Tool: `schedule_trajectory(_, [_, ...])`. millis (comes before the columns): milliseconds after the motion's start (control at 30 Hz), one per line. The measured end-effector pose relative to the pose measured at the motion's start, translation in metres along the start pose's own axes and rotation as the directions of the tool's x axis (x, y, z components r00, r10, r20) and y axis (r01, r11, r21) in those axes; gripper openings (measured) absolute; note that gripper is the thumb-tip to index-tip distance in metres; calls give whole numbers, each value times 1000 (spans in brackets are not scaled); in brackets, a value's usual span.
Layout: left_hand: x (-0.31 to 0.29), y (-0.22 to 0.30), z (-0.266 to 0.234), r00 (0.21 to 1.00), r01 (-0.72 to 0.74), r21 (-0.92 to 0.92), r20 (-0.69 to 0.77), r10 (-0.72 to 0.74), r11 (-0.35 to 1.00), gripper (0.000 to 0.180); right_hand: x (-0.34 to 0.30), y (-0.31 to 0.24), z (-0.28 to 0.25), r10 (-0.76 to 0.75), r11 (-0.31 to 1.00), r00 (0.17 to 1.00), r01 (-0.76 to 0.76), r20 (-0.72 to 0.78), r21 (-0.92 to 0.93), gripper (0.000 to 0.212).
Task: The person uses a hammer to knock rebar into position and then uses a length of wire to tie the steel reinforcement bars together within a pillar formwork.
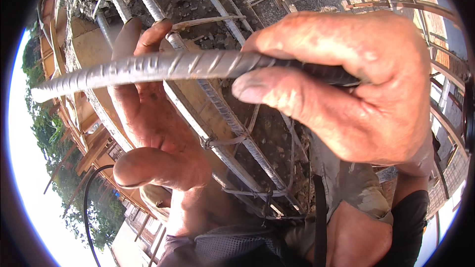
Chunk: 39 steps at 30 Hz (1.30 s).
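Right hand point(346, 89) grips one ribbed rebar point(163, 69) tight, left hand point(153, 123) spreads open behind it, and one tied cage point(232, 128) of bars lies below.

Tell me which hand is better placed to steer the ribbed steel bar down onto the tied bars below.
Right, probably. The right hand is closed around the ribbed steel bar near one end, thumb pressed under it. The left hand is open behind the bar, fingers spread, not gripping, so it could only steady it.
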<state>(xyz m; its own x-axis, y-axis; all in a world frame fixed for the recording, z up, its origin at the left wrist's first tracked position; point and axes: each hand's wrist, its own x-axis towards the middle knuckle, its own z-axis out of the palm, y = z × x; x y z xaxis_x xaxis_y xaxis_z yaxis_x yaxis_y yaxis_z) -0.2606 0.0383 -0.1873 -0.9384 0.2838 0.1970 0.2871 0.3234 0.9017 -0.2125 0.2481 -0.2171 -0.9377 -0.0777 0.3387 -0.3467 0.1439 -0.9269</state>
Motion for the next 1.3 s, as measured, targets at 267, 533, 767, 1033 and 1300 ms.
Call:
schedule_trajectory(267, [0,-1,-15,911,408,-675,259,-320,615,60,14,25,6,328,927,891,-368,313,77,32])
schedule_trajectory(533, [3,-23,-24,892,450,-738,350,-285,503,67,-17,252,24,644,617,699,-237,310,-750,54])
schedule_trajectory(767, [-3,-34,-27,918,392,-682,250,-308,617,69,-73,270,73,537,679,735,-86,413,-730,73])
schedule_trajectory(1033, [-3,-33,-21,948,310,-498,226,-224,810,70,-48,248,48,698,600,616,-225,365,-768,56])
schedule_trajectory(1300, [0,-33,-15,949,279,-429,258,-179,859,72,-61,267,53,627,689,574,-92,527,-719,60])
